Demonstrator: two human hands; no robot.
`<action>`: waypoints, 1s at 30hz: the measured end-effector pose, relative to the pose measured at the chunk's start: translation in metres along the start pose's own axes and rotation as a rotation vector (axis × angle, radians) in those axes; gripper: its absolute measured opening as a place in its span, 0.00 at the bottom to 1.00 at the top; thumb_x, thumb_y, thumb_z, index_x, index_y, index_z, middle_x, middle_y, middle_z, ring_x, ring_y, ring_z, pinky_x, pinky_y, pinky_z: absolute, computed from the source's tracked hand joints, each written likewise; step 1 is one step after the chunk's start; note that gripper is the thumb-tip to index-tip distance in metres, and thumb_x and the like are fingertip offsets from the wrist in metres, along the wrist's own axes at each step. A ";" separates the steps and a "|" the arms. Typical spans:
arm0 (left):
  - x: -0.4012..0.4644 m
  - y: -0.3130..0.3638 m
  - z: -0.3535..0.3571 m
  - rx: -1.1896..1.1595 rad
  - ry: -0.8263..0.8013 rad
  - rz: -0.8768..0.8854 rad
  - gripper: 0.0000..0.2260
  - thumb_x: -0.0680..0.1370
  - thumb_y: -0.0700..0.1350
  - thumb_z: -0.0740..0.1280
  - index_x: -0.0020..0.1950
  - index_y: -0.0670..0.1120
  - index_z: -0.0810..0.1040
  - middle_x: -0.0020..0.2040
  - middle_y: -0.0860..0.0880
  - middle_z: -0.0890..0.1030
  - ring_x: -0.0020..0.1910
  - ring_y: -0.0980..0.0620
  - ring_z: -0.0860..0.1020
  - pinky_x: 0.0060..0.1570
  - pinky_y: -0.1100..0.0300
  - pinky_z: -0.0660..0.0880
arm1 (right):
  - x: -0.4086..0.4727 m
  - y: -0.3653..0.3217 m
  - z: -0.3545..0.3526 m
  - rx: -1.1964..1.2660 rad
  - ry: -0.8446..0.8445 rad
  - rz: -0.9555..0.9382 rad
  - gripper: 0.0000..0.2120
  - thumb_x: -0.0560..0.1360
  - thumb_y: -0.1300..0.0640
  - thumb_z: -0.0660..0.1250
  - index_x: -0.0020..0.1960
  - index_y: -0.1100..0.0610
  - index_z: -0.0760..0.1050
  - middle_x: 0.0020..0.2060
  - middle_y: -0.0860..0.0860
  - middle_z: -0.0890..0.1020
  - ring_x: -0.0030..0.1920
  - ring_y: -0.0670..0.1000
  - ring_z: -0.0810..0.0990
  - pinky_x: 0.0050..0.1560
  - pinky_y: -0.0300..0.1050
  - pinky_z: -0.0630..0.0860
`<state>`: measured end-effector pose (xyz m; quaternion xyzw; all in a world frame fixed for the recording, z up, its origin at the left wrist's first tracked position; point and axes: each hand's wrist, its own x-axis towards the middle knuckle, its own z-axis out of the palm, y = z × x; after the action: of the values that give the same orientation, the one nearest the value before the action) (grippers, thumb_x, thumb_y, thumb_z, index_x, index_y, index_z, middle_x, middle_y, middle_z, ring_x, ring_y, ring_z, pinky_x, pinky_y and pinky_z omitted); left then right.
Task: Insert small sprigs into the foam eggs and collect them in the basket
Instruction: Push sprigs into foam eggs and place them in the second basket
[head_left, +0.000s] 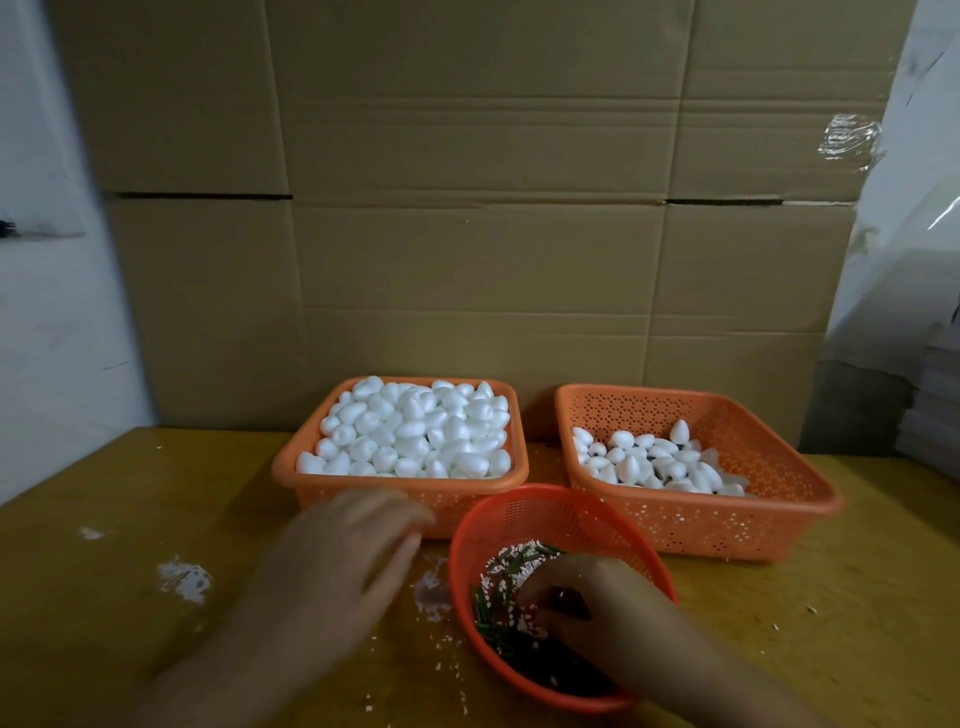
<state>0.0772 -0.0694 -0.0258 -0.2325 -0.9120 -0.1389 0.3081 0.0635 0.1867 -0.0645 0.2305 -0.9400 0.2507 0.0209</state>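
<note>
An orange square basket (306, 480) at centre left is heaped with plain white foam eggs (415, 431). A second orange basket (727, 519) to the right holds a smaller pile of eggs (660, 462). In front, a round red basket (524, 501) contains green sprigs (493, 597) mixed with white foam crumbs. My right hand (587, 603) is inside the round basket, fingers curled down among the sprigs; what it holds is hidden. My left hand (337, 556), blurred, hovers over the table just before the left basket, fingers spread and holding nothing.
Everything stands on a yellow wooden table (130, 649) scattered with white foam crumbs (184, 579). A wall of cardboard boxes (467, 234) rises right behind the baskets. Clear plastic sheeting (909, 234) hangs at the right.
</note>
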 end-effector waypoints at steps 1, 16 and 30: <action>0.010 -0.004 0.003 -0.036 0.032 -0.033 0.08 0.79 0.49 0.64 0.53 0.56 0.81 0.51 0.61 0.80 0.51 0.61 0.77 0.46 0.69 0.68 | 0.000 -0.001 0.000 -0.002 -0.002 0.001 0.12 0.75 0.56 0.69 0.53 0.41 0.80 0.52 0.34 0.80 0.53 0.34 0.76 0.56 0.29 0.72; 0.117 -0.013 0.061 -0.137 -0.473 -0.328 0.10 0.79 0.51 0.64 0.45 0.48 0.82 0.39 0.58 0.73 0.38 0.63 0.68 0.40 0.79 0.59 | 0.001 -0.005 -0.004 -0.016 -0.013 -0.021 0.11 0.76 0.55 0.68 0.55 0.42 0.80 0.55 0.37 0.80 0.55 0.34 0.76 0.53 0.21 0.67; 0.088 0.005 0.041 -0.660 0.055 -0.334 0.12 0.75 0.46 0.72 0.46 0.63 0.74 0.48 0.61 0.80 0.44 0.63 0.80 0.46 0.60 0.78 | 0.000 -0.002 -0.001 0.024 0.004 -0.015 0.12 0.74 0.55 0.70 0.54 0.40 0.79 0.52 0.35 0.81 0.53 0.31 0.75 0.54 0.23 0.68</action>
<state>-0.0023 -0.0186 -0.0020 -0.1635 -0.8350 -0.4799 0.2139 0.0640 0.1861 -0.0627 0.2373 -0.9351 0.2621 0.0217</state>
